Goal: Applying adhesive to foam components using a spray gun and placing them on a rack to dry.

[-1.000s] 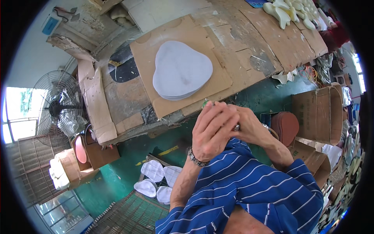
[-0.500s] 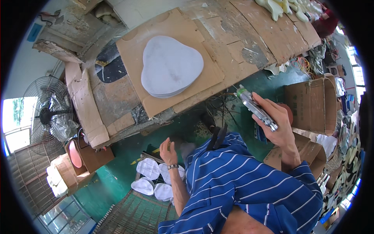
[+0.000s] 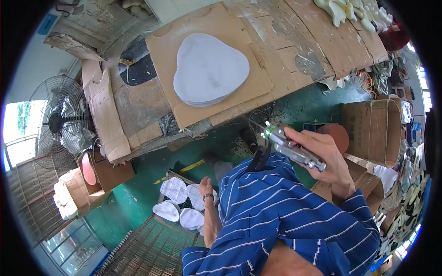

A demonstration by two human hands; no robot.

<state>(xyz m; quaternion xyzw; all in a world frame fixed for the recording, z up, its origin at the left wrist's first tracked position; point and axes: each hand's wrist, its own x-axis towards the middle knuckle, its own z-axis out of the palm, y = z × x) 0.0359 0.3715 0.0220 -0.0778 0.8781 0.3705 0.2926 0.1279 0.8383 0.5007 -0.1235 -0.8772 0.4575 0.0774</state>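
Note:
My right hand (image 3: 324, 154) is wrapped round a metal spray gun (image 3: 294, 149) with a green ring near its nozzle. The gun points up and left, toward the bench's front edge. A stack of white, rounded three-lobed pads (image 3: 212, 69) lies on a flat cardboard sheet (image 3: 163, 60) on the bench, apart from the gun. Down at my left side, my left hand (image 3: 206, 187) hangs with its fingers loosely extended, and nothing shows in it. Close by it, several white pads (image 3: 174, 189) lie on a wire rack (image 3: 147, 246).
The worn bench (image 3: 285, 55) is covered with cardboard pieces. A large fan (image 3: 57, 123) stands at the left, near a carton (image 3: 115, 177). More cardboard boxes (image 3: 370, 131) stand on the right, beside a round reddish-brown object (image 3: 335, 137). Cream foam-like pieces (image 3: 338, 11) lie on the bench's far right.
My right hand has brought the spray gun lower and to the left, tilted flatter. My left hand has dropped slightly toward the rack. The view has shifted, and the pad stack looks unmoved on its cardboard.

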